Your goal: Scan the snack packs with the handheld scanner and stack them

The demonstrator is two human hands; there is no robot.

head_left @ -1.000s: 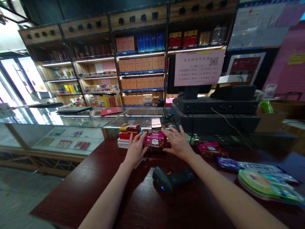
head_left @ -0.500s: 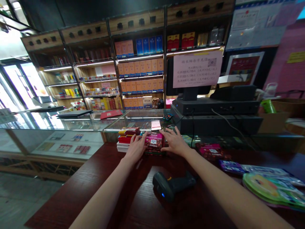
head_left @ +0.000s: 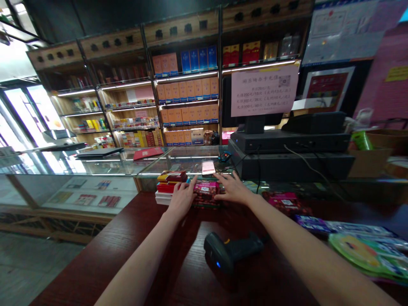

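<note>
A stack of dark red and pink packets (head_left: 206,192) lies on the dark wooden counter between my two hands. My left hand (head_left: 183,197) is at the stack's left side, its fingers apart. On the right side my right hand (head_left: 232,189) rests against the packets with fingers spread. Just left of my left hand stands a pile of red, yellow and white boxes (head_left: 170,187). Nearer to me a black barcode scanner (head_left: 231,251) lies on the counter, a blue light showing on it.
Behind the packets is a glass display case (head_left: 185,158) with a phone-like screen (head_left: 208,167) on it. Another pink and dark red packet (head_left: 287,202) and colourful bags (head_left: 366,250) lie right, partly beside my right forearm. A black register (head_left: 290,159) stands behind.
The top packet between my hands now lies lower and flatter on the stack. Both hands have stayed nearly in place beside it.
</note>
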